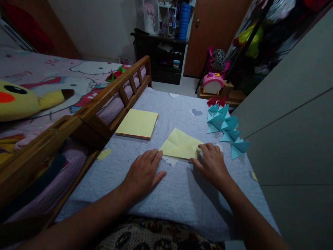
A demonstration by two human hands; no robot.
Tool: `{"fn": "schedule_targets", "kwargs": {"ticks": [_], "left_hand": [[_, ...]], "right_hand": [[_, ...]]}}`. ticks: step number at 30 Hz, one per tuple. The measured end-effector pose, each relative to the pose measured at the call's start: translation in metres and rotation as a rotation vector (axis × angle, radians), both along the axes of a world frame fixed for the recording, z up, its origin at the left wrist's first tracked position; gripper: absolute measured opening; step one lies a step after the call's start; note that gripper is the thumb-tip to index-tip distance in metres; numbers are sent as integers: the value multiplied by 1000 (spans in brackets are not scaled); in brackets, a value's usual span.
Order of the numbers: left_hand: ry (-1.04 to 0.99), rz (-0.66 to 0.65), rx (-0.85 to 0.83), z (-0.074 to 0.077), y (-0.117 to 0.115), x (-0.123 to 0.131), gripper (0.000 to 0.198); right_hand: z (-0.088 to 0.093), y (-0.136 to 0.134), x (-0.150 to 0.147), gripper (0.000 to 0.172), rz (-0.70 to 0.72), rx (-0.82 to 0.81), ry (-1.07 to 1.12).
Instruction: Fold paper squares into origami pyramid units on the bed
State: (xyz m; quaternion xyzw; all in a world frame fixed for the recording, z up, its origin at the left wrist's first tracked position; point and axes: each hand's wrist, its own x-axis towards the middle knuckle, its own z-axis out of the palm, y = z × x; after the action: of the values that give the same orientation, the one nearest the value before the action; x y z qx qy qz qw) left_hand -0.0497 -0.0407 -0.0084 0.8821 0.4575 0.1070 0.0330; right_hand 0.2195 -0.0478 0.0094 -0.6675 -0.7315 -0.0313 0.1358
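Note:
A partly folded yellow paper sheet [180, 144] lies on a grey quilted mattress [166, 194] in front of me. My left hand [143, 172] rests flat, fingers stretched out, its fingertips touching the sheet's near-left corner. My right hand [212, 163] presses down on the sheet's right corner with curled fingers pinching the edge. A stack of yellow square paper [137, 123] sits further back on the left.
Several folded blue paper pieces [225, 127] and red ones [216, 101] lie at the right by a grey wall. A wooden bed rail [104, 100] runs along the left, with a yellow plush toy [23, 100] beyond. A dark shelf [163, 57] and a door stand behind.

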Motion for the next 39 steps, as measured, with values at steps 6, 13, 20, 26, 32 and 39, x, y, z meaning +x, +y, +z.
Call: {"fn": "schedule_targets", "kwargs": {"ticks": [6,13,20,26,32,39], "left_hand": [[-1,-43,-90,9,14,17,57],[-85,-115,-186,19,29,35,71],[-386,-308,-182,25,36,52,34],[-492,-295,-129,13,45,44,25],[-590,-346,-288,15,55,25,32],[-362,-341,-34,-1,59,10,24]], "right_hand": [[-22,10,-10,20,-41,-36,220],[-17,3,-17,10,105,91,369],[-6,-5,-27,12,330,259,376],[-9,-5,-16,39,354,203,207],[-9,-5,-7,33,278,220,58],[-18,-5,-12,11,426,248,93]]}}
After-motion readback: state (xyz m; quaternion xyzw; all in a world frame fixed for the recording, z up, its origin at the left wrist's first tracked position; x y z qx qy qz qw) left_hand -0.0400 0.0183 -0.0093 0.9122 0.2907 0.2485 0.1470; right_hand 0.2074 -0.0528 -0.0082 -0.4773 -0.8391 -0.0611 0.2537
